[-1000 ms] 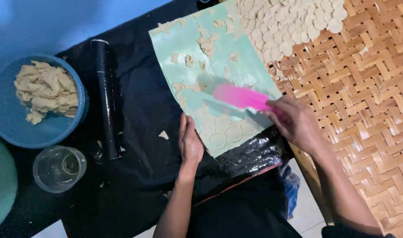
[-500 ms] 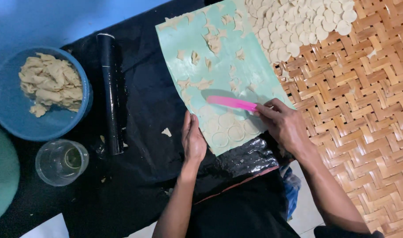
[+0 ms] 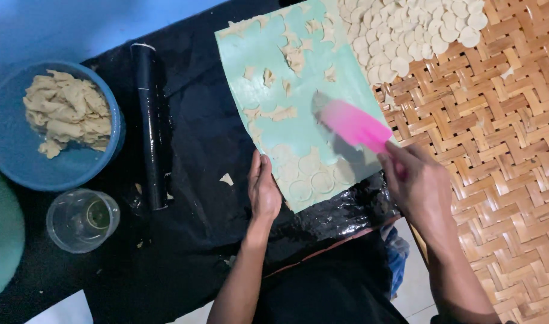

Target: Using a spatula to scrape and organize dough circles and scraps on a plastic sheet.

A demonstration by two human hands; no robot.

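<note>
Head view, right hand [image 3: 419, 186] gripping pink scraper [image 3: 353, 125], left hand [image 3: 264, 191] beside — mat [image 3: 274, 129].

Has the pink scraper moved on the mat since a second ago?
Yes. The pink scraper now lies farther up the green mat, away from the cut rounds.

right hand [image 3: 419, 186] holds pink scraper [image 3: 353, 125]; left hand [image 3: 263, 189] steadies green mat [image 3: 298, 90].
</note>
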